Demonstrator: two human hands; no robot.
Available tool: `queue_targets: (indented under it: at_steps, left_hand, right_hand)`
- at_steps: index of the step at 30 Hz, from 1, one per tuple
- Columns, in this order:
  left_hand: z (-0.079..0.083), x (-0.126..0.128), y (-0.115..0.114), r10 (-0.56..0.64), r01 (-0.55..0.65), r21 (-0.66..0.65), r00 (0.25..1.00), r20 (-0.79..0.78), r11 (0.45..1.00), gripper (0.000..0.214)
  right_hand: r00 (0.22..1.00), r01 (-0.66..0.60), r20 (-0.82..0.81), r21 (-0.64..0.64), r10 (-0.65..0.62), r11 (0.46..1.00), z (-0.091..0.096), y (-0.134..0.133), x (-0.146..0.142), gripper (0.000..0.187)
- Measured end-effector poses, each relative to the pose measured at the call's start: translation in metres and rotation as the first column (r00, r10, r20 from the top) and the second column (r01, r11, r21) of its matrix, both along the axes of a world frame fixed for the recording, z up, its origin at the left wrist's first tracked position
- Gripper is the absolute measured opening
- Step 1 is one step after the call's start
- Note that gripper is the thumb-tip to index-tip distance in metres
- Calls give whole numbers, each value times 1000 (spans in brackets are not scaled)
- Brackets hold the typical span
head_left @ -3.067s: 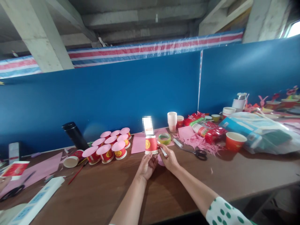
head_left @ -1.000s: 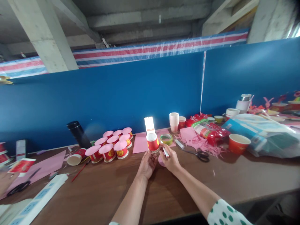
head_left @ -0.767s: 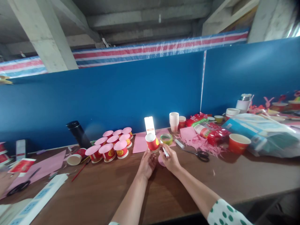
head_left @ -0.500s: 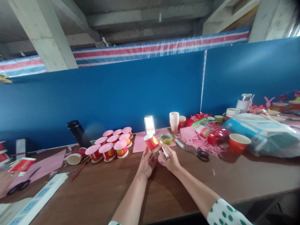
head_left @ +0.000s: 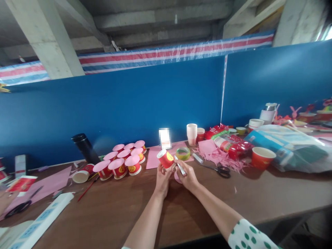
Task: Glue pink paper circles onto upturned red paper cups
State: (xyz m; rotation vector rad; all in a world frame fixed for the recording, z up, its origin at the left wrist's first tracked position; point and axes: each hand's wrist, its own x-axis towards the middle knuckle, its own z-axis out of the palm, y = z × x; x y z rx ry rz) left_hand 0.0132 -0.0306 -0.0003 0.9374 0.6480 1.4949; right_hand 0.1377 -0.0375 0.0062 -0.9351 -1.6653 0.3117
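Note:
My left hand [head_left: 162, 179] grips a small red paper cup [head_left: 165, 158] with a yellow emblem, tipped over to the left above the brown table [head_left: 145, 214]. My right hand [head_left: 187, 175] is closed on a white glue stick [head_left: 180, 168] whose tip sits by the cup's rim. A pink paper disc [head_left: 177, 177] shows just under my right hand; whether the fingers hold it I cannot tell. A cluster of red cups capped with pink discs [head_left: 121, 160] stands to the left.
Pink paper sheets [head_left: 155, 158], a tape roll [head_left: 183, 153], scissors [head_left: 219, 169], pink scraps and a red cup [head_left: 261, 156] lie ahead and right. A black flask [head_left: 83, 148] and a power strip [head_left: 38, 223] are at left. Another person's hand [head_left: 4, 202] shows at far left.
My left hand has tilted the red cup from upright, base up, over to the left. My right hand keeps the glue stick beside it.

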Motion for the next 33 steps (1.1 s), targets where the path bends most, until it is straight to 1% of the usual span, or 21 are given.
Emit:
queue_targets:
  at_steps: [3,7,10,12,14,16,19,21,24,25,27,28,29,30,32,33]
  left_hand:
    - [-1,0,4,133,-134,3,987,-86,991,47]
    - [-3,-1,8,206,-208,-15,975,-84,978,45]
    - [-2,-1,8,217,-221,-36,973,-74,975,48]
    - [-1,-1,8,213,-217,-45,974,-81,975,47]
    - [2,-1,8,210,-218,-49,970,-126,975,46]
    - [7,0,9,209,-221,-46,960,-187,974,46]
    - [14,-1,8,181,-193,-26,953,-241,981,46]
    - [18,-6,5,161,-172,-20,951,-265,985,47]
    - [20,-23,-1,153,-165,-7,929,-337,986,50]
    - [19,-32,-3,171,-179,14,913,-371,984,52]
    - [16,-50,-8,174,-165,60,872,-458,984,54]
    - [14,-59,-10,199,-191,67,840,-505,979,53]
    - [12,-67,-11,219,-207,86,791,-571,975,52]
    - [10,-74,-13,241,-218,117,727,-643,969,51]
    - [7,-84,-15,307,-248,193,597,-741,949,50]
    - [6,-86,-16,329,-245,229,539,-775,942,49]
  right_hand:
    - [999,-20,-37,-10,20,1000,2,0,0,25]
    - [980,30,-192,-86,-46,996,3,4,2,21]
    - [951,41,-301,-120,-76,992,5,8,7,23]
    - [929,97,-345,-118,-133,988,10,11,13,24]
    - [917,153,-352,-128,-189,980,16,13,19,24]
    - [913,174,-345,-157,-219,972,24,14,22,26]
    - [917,167,-332,-186,-222,968,33,13,23,30]
    - [930,143,-311,-182,-195,973,36,10,23,36]
    - [968,82,-221,-175,-121,981,35,2,27,42]
    - [981,63,-170,-176,-93,982,33,-2,30,43]
    - [998,46,-45,-177,-55,983,28,-11,41,42]
    - [998,52,32,-170,-47,984,24,-17,47,40]
    - [992,56,119,-164,-37,985,20,-23,54,40]
    - [977,59,213,-159,-24,986,16,-29,61,41]
    - [919,78,395,-152,-12,985,8,-42,74,47]
    - [880,115,474,-153,-29,981,5,-47,80,51]
